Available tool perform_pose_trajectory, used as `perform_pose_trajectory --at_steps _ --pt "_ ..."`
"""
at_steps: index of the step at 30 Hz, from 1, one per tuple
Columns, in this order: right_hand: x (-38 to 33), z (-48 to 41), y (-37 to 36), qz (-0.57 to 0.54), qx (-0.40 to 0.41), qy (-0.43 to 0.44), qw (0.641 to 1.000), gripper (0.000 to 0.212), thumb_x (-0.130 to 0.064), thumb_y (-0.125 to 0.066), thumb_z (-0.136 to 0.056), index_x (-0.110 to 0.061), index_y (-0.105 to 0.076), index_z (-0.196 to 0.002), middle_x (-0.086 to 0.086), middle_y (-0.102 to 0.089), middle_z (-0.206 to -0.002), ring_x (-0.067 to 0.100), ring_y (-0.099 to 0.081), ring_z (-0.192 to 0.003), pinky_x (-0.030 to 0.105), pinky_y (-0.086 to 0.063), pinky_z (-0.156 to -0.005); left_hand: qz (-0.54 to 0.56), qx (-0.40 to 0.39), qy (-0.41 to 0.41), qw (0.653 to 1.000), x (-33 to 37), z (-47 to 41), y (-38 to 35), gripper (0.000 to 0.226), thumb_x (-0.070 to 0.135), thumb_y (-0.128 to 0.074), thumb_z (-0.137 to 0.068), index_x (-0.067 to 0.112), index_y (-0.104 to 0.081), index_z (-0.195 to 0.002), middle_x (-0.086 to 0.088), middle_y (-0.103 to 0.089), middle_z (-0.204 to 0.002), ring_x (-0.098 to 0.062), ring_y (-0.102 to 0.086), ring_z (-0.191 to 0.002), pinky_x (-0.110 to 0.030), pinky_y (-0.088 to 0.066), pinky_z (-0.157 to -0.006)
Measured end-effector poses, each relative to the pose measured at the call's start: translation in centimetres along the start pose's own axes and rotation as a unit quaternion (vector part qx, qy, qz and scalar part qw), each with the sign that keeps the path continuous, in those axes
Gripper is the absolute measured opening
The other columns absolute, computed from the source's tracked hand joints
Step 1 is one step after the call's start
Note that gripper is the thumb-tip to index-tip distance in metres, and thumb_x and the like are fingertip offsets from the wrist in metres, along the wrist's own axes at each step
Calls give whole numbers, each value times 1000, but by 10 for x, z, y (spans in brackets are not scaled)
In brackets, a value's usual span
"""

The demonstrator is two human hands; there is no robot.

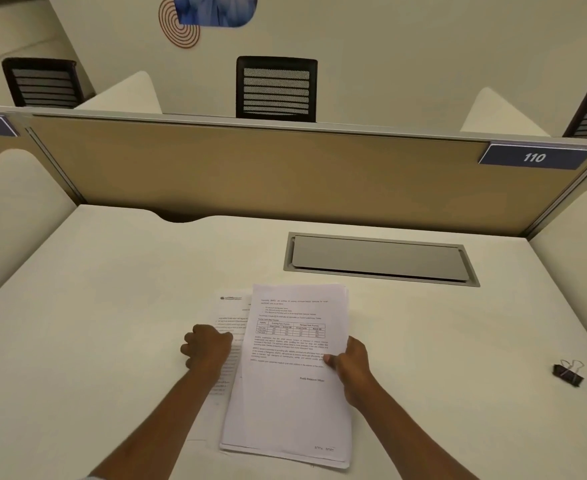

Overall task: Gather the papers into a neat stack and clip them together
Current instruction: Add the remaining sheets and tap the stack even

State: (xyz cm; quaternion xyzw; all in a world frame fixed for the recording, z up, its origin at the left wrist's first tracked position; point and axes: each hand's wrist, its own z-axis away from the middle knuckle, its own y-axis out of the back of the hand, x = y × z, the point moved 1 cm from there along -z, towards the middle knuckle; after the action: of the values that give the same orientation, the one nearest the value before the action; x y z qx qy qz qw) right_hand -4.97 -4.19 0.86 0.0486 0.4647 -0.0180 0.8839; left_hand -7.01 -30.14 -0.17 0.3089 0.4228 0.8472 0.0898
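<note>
A bundle of printed papers (292, 372) lies near the middle of the pale tabletop (94, 289), its top sheet showing text and a small table; the edges at the near end are slightly fanned, not yet flush. The right hand (349, 363) grips the bundle's right edge, thumb on top of the page and fingers tucked under it; the left hand (207, 344) is curled into a loose fist, knuckles resting on a separate sheet (228, 317) that lies flat on the tabletop just left of the bundle and partly beneath it; whether that hand pinches anything I cannot tell. A black binder clip (568, 373) with its wire handles folded up sits well apart on the right side of the tabletop, untouched; farther back, a grey metal cable hatch (378, 259) is set flush in the surface; beyond it rises a tan partition (250, 171) bearing a blue plate marked 110 (534, 156); black mesh chairs (276, 88) stand on the far side.
</note>
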Motion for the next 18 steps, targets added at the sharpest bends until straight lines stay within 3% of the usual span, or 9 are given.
perform_pose_trajectory --at_steps 5,8,12,18 --pt "0 -1 -2 -5 2 -8 1000 42 18 -57 -79 -8 -62 -112 8 -68 -104 17 -66 -84 21 -53 -58 30 -45 -16 998 6 4 -9 57 27 -67 -79 -1 -42 -122 -21 -49 -126 -40 -50 -115 -48 -47 -95" --pt "0 -2 -3 -6 6 -9 1000 42 18 -57 -79 -9 -63 -110 5 -69 -100 16 -66 -83 20 -52 -56 13 -74 -28 997 6 14 -18 52 32 -65 -79 5 -43 -117 -16 -54 -122 -37 -46 -116 -42 -43 -93" --pt "2 -3 -4 -5 14 -10 1000 40 17 -57 -78 -10 -62 -108 3 -69 -97 15 -66 -82 20 -52 -55 -93 -13 -8 996 8 25 -19 53 40 -65 -74 9 -44 -112 -18 -42 -120 -37 -36 -113 -46 -36 -94" --pt "8 -5 -8 13 33 7 999 42 14 -59 -76 -10 -62 -111 6 -69 -105 22 -66 -89 35 -57 -77 -71 -17 3 997 9 23 -18 67 43 -67 -70 0 -43 -115 -18 -42 -121 -37 -36 -115 -47 -41 -88"
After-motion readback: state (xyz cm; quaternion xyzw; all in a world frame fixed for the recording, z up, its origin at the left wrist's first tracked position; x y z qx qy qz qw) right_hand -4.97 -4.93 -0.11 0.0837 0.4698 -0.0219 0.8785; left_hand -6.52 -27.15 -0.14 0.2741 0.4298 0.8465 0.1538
